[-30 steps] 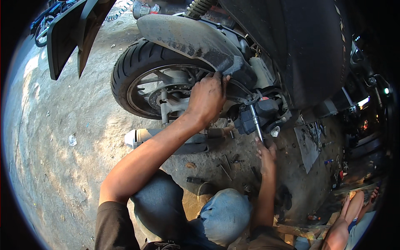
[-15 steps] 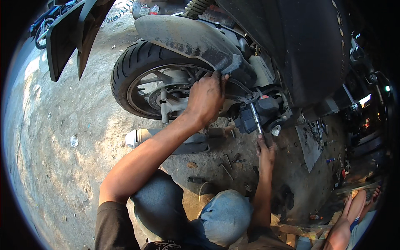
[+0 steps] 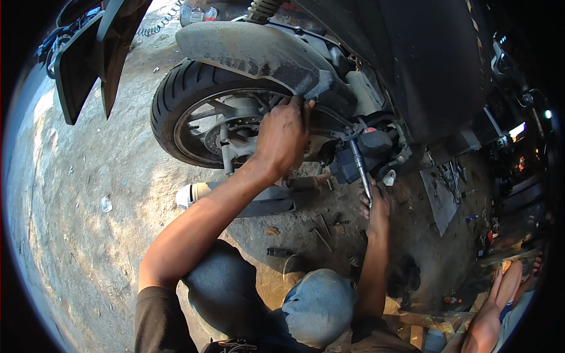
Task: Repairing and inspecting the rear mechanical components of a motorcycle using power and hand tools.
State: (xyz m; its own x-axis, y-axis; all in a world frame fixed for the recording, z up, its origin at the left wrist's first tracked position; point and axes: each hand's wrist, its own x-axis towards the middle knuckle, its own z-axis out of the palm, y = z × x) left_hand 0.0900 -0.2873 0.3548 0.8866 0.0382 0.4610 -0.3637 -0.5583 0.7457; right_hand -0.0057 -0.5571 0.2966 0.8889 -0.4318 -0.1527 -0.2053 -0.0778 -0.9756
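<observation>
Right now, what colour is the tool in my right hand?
The tool is silver, seen best in the head view.

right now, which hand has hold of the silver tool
The right hand, closed on the lower end of the silver tool; the left hand is up by the grey fender.

Warm sunlight patches toward left edge of rough grey concrete floor (image 3: 88,253); right edge dim. Large black motorcycle seat (image 3: 435,76) in deep shadow. Glint along slim silver metal hand tool (image 3: 359,165). Fisheye bending toward rim, picture corners black.
</observation>
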